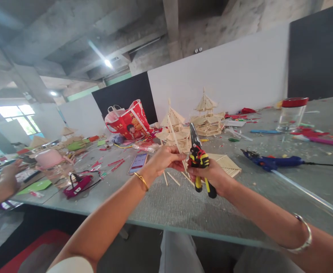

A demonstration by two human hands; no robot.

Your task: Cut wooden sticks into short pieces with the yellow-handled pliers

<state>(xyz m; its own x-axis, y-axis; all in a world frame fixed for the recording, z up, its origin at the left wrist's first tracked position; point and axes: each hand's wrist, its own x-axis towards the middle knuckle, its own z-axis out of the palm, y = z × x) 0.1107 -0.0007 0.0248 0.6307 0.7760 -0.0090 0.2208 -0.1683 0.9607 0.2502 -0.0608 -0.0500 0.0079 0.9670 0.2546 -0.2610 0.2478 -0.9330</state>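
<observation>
My left hand (166, 161) is closed on a thin pale wooden stick (173, 132) that slants up in front of me. Close beside it, my right hand (216, 176) grips a pair of yellow-and-black pliers (199, 157), their dark jaws pointing up. Its fingertips come near the stick's lower part; whether they touch it I cannot tell. Behind my hands stands a stick-built pavilion model (176, 123), partly hidden, and a second pavilion model (207, 117) is farther back. A flat panel of sticks (226, 163) lies behind my right hand, and loose sticks (173, 178) lie below my hands.
A blue glue gun (274, 161) with a clear glue stick lies at right, near a red-lidded jar (293, 113). A phone (138, 163), a red bag (129, 123) and a magenta device (78, 184) are leftward. Another person's hand (9, 176) is at far left.
</observation>
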